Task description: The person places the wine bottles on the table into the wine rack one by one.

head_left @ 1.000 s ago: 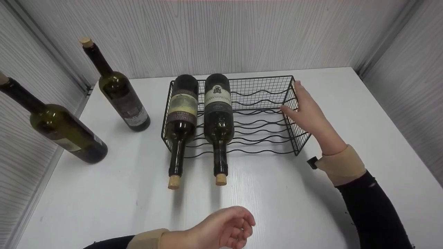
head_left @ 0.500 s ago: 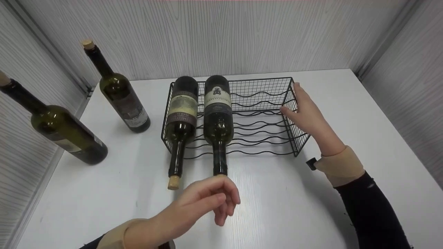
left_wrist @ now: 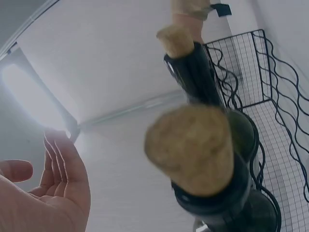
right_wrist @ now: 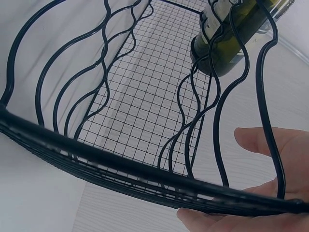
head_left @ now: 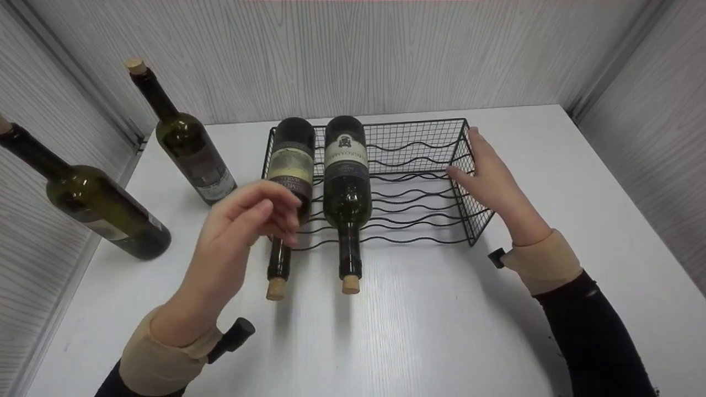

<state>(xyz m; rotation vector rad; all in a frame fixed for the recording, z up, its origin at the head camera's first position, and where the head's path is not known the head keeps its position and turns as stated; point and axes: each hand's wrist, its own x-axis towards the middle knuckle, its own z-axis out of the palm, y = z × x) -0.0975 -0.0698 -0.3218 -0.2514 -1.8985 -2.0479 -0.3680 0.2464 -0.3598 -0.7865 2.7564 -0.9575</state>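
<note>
A black wire wine rack (head_left: 413,209) stands on the white table. Two dark corked wine bottles lie across its top: one with a yellowish label (head_left: 292,164) at the left, one with a white label (head_left: 346,151) beside it. My right hand (head_left: 491,179) grips the rack's right end panel, thumb inside and fingers outside, as the right wrist view also shows. In mid-air, my left hand (head_left: 242,226) appears in front of the left bottle, its fingers loosely bent around nothing. It hides part of that bottle's shoulder. The left wrist view shows this bottle's cork (left_wrist: 190,150) close up.
Two more corked wine bottles stand upright left of the rack: one near the back (head_left: 193,157), one at the far left (head_left: 107,212). White wood-grain walls (head_left: 408,60) enclose the table at the back and both sides.
My left hand has come up from the bottom edge, passed the right bottle's cork, and swung left and forward to the left bottle. My right hand stays on the rack.
</note>
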